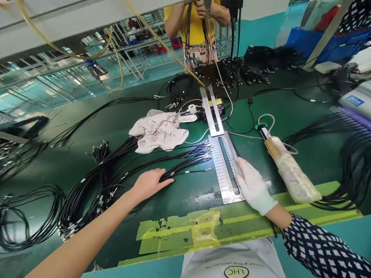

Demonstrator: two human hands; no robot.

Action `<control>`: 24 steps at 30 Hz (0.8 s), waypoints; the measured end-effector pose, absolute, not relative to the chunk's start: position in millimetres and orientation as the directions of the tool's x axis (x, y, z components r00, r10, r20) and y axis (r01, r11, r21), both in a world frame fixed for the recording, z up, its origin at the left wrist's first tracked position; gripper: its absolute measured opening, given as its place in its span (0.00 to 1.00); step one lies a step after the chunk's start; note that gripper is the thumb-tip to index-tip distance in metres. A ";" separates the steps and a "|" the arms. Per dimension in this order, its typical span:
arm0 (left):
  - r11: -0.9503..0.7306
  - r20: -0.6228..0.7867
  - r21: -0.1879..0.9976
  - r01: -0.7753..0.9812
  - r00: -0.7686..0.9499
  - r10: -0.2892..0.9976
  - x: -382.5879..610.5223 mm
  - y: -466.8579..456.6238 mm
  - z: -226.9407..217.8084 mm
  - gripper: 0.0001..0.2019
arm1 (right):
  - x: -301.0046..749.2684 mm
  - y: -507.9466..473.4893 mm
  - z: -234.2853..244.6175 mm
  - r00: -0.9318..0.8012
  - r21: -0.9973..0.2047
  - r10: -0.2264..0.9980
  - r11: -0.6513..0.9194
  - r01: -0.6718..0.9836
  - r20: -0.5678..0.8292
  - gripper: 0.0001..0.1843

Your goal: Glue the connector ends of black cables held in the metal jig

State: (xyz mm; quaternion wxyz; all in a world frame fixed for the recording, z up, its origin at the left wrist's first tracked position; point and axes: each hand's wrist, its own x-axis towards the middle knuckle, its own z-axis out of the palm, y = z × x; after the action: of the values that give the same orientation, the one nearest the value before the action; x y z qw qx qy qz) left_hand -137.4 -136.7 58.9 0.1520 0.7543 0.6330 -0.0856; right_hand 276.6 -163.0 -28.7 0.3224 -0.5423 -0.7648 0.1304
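Observation:
My bare left hand (pixel 149 182) is closed around a bundle of thin black cables (pixel 185 163), thumb and forefinger at its near side. The metal-tipped cable ends fan out to the right and reach the left edge of a slotted metal comb plate (pixel 222 170). My right hand (pixel 255 187), in a white glove, rests against the right edge of that plate with fingers stretched out and thumb apart. Beyond the comb plate lies a second metal piece with a long slot (pixel 213 112). A crumpled white cloth (pixel 159 130) covers part of the cables to the left.
A wrapped handheld tool (pixel 292 170) with a cord lies right of my right hand. Coiled black cables (pixel 31 193) sit at left. Yellow tape (pixel 179 231) lines the near table edge. Across the table a person in yellow (pixel 199 31) holds hanging cables. Blue bins (pixel 310 40) stand far right.

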 end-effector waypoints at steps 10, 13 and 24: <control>-0.354 -0.276 0.118 0.928 0.374 0.886 -117.4 -80.8 46.6 0.35 | 279.5 -159.6 -33.8 -0.214 -0.564 0.921 0.371 0.738 0.326 0.30; -0.414 -0.328 0.100 0.905 0.423 0.845 -102.0 -105.1 47.8 0.14 | 278.5 -159.0 -37.2 -0.198 -0.582 0.925 0.360 0.729 0.324 0.29; -0.666 -0.274 -0.039 0.745 0.633 0.724 -46.4 -176.1 164.7 0.04 | 294.7 -158.1 84.8 -0.219 -0.931 0.965 0.209 0.300 0.146 0.27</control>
State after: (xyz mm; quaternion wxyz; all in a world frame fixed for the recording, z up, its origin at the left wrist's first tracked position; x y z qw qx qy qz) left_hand -46.4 -176.1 164.7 0.0390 0.9029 0.4066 -0.1343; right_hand 294.7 -158.1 84.8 0.4046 -0.4762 -0.6641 0.4105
